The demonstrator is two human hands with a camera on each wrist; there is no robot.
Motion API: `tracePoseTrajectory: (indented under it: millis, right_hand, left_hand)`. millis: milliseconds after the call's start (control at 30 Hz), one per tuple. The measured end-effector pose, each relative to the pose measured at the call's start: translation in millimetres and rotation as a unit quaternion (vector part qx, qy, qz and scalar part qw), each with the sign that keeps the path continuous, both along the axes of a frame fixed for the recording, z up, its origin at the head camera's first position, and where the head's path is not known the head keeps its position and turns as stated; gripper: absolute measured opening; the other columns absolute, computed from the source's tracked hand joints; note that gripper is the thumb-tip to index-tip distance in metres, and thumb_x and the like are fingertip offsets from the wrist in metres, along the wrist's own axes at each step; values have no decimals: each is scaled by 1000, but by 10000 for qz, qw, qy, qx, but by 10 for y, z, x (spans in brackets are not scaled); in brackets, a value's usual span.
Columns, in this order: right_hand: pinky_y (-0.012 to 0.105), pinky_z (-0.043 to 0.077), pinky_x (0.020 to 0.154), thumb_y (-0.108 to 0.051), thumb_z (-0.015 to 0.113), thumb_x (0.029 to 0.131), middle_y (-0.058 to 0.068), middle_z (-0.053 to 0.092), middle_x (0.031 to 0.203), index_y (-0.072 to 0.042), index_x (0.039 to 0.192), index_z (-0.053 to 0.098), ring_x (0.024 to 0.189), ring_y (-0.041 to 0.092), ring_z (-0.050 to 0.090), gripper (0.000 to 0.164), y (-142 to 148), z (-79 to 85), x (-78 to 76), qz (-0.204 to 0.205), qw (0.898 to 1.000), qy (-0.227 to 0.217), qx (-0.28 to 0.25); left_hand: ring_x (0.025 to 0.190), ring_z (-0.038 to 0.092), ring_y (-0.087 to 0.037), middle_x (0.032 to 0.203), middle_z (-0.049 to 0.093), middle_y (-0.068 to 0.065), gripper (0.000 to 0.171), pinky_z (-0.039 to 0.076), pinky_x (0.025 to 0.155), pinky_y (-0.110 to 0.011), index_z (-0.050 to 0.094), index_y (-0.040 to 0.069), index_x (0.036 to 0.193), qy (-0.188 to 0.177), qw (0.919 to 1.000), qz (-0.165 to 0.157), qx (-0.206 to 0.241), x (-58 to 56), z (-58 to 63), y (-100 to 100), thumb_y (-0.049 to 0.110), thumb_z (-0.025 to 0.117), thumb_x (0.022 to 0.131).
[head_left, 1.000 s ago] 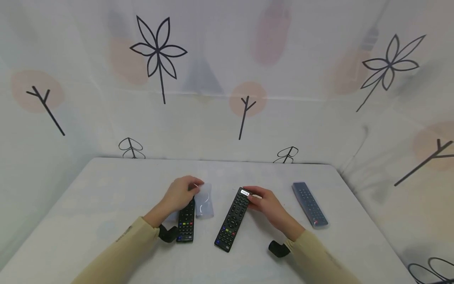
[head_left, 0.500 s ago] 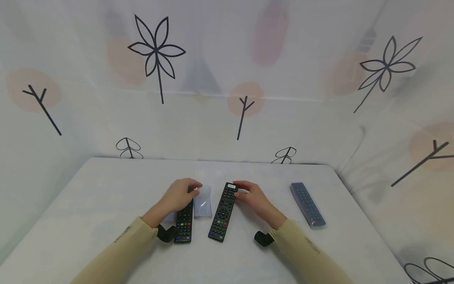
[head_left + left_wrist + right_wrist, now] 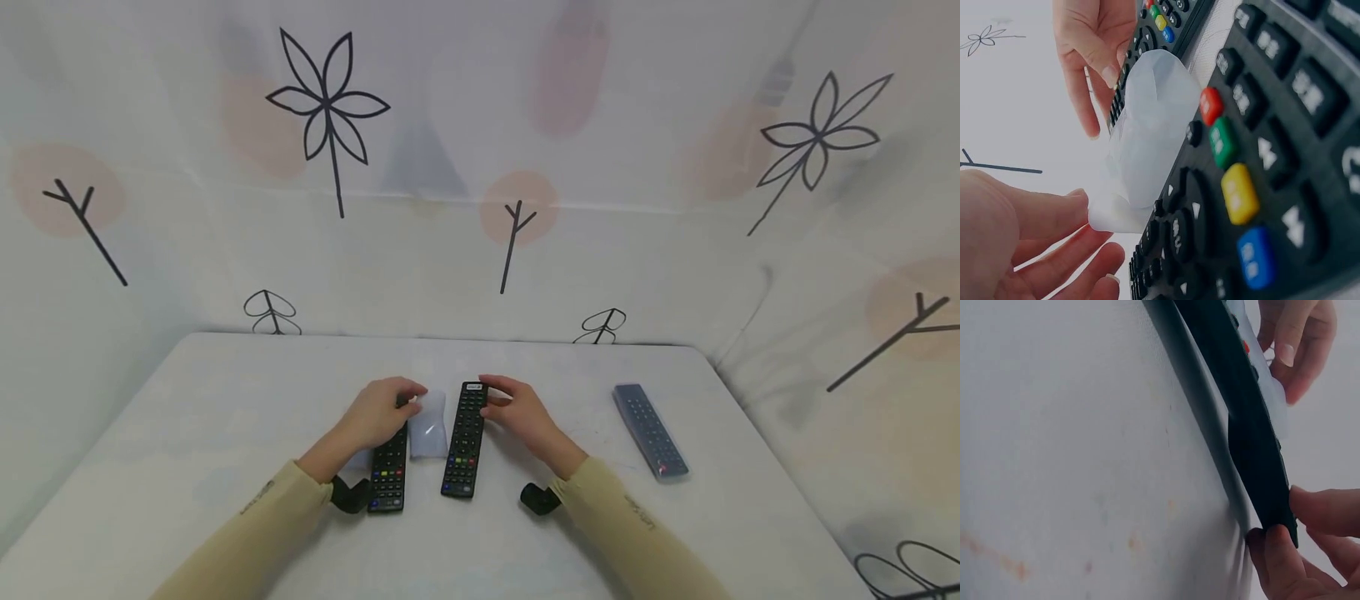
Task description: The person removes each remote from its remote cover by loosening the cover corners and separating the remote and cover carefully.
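My left hand [image 3: 378, 410] pinches the corner of a translucent white plastic sleeve [image 3: 429, 429] between thumb and fingers. Just under that hand lies a black remote control [image 3: 388, 475], its upper end partly hidden; its coloured buttons [image 3: 1240, 194] fill the left wrist view. Another black remote control [image 3: 465, 442], with a white label at the top, is to the right of the sleeve. My right hand [image 3: 525, 417] grips its top end from the right, thumb on the button face and fingers [image 3: 1282, 550] behind. In the right wrist view this remote stands slightly tilted over the tabletop.
A bluish remote control in a clear cover [image 3: 650, 432] lies on the right of the white table [image 3: 225, 417]. Some film [image 3: 362, 457] shows left of the left remote. Black wrist mounts [image 3: 540, 498] hang below the sleeves. A patterned cloth wall [image 3: 420, 267] rises behind the table.
My right hand has carried its remote leftward, close beside the plastic sleeve, and turned it more upright in the head view. The left hand has stayed almost still on the sleeve.
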State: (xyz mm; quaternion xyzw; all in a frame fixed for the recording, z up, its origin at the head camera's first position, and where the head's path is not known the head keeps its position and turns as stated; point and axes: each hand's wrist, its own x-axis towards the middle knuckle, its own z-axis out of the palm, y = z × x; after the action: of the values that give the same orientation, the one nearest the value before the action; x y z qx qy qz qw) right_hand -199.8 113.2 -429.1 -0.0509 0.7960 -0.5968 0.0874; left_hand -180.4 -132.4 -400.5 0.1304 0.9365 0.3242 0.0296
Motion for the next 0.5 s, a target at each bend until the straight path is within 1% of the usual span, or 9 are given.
tracePoseTrajectory:
  millis: [167, 300, 500]
  right_hand:
    - [41, 49, 97, 15, 66, 83, 21, 51, 144, -2, 137, 58, 128, 37, 53, 57, -77, -6, 27, -73, 10000, 19, -47]
    - [41, 48, 98, 15, 68, 81, 20, 54, 140, -3, 134, 60, 127, 35, 54, 57, -131, -27, 42, -143, 9999, 7, 12]
    - [41, 48, 98, 14, 70, 82, 21, 56, 139, -3, 134, 61, 126, 35, 55, 56, -173, -77, 54, -51, 9999, 19, 91]
  left_hand:
    - [120, 58, -29, 125, 66, -8, 28, 44, 101, -50, 68, 10, 124, -21, 10000, 26, 11, 5, -4, 6, 16, 66, 96]
    - [120, 59, -29, 124, 66, -8, 28, 44, 101, -49, 68, 11, 123, 12, 10000, 31, 38, 9, -29, 4, 17, 66, 96]
    - [119, 59, -29, 122, 67, -8, 27, 45, 100, -49, 69, 10, 122, 14, 10000, -42, 70, 23, -60, 2, 16, 67, 96]
